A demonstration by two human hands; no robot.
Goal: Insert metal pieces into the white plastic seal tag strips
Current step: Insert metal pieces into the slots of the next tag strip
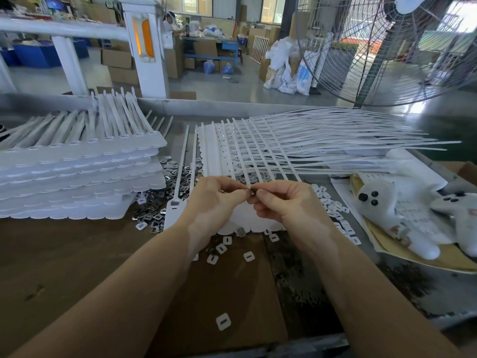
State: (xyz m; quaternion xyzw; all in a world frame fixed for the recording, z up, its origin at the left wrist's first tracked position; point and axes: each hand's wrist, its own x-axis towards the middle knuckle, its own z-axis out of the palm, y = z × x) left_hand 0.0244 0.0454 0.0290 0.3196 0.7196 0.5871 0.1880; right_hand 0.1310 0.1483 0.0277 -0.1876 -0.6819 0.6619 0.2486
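Both hands [251, 200] pinch 1 small metal piece [252, 193] above the seal tag strips [233, 153].

Stacked strips [77, 171] left, metal pieces [157, 202] between, fanned strips [284, 151] right, fan [387, 47] behind

Factory/assembly workshop. Evidence: concrete floor [232, 86], stacked cardboard boxes [117, 59], blue bins [33, 55], big industrial fan [387, 47], bulk sacks [289, 71]. Workbench [51, 254] holds stacks of white seal tag strips [77, 161] and loose metal pieces [154, 200].
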